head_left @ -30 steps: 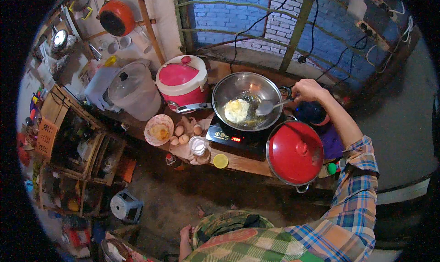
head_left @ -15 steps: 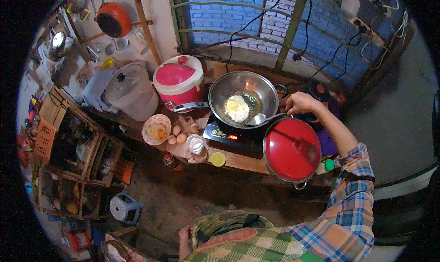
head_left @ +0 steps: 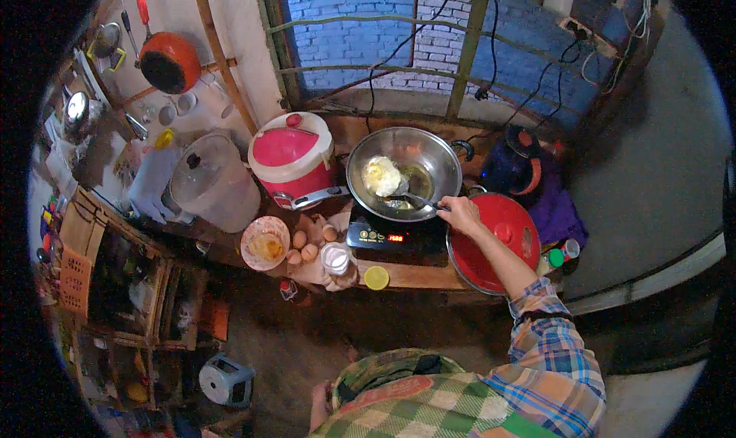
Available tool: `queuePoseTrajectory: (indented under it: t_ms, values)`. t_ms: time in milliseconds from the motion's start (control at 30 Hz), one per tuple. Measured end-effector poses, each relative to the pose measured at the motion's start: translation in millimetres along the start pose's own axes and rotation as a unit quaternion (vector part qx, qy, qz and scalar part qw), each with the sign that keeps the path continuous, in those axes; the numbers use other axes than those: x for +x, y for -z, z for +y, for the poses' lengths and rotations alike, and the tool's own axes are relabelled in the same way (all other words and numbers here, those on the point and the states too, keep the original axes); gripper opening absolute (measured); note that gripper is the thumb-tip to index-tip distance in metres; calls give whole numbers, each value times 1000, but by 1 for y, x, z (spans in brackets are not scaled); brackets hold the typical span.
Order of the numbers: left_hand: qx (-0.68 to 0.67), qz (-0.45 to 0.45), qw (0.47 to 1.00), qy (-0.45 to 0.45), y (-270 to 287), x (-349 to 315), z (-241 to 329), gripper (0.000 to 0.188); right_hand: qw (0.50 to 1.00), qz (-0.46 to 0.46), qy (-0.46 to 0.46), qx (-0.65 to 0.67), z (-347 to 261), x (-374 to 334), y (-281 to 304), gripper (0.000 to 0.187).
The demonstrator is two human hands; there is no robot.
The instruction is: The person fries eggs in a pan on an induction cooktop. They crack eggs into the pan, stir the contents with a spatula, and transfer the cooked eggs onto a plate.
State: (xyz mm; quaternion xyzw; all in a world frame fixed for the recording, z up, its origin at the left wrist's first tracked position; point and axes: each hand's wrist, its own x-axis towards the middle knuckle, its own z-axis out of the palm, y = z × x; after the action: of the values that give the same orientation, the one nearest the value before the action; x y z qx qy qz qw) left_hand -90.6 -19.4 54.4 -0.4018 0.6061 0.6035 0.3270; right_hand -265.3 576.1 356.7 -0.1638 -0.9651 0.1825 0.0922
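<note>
My right hand [head_left: 461,215] is closed round the dark handle of a metal spatula [head_left: 420,201]. The spatula's head is down in a steel wok [head_left: 441,150], against the right edge of a fried egg [head_left: 381,176]. Oil glistens in the wok beside the egg. Under the wok is a black induction cooker [head_left: 376,238] with a lit red display. A red lid [head_left: 502,242] lies to the right, partly under my right forearm. My left hand [head_left: 320,396] hangs low beside my apron, far from the counter; its fingers do not show clearly.
The wok's long handle [head_left: 320,196] points left, by a pink and white rice cooker [head_left: 291,150]. Several eggs [head_left: 309,252], a stained bowl [head_left: 264,242], a white cup [head_left: 336,259] and a yellow-green disc [head_left: 376,278] stand near the front edge. A dark kettle [head_left: 512,162] sits at right.
My right hand has moved left and nearer me with the spatula, bringing its head against the egg. The egg has shifted left in the wok. The view has also tilted slightly.
</note>
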Motion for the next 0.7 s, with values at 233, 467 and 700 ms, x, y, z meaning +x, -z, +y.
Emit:
queuePoseTrajectory:
  t_ms: [233,467,700]
  values:
    - [-37,34,997,-55,5,-7,54,23,998,34,-60,14,-15,20,-29,30]
    - [-133,-50,990,12,34,23,52,18,995,87,-5,-53,-25,20,-43,23]
    - [-133,-90,985,64,49,36,76,19,972,131,59,-184,-21,26,-51,23]
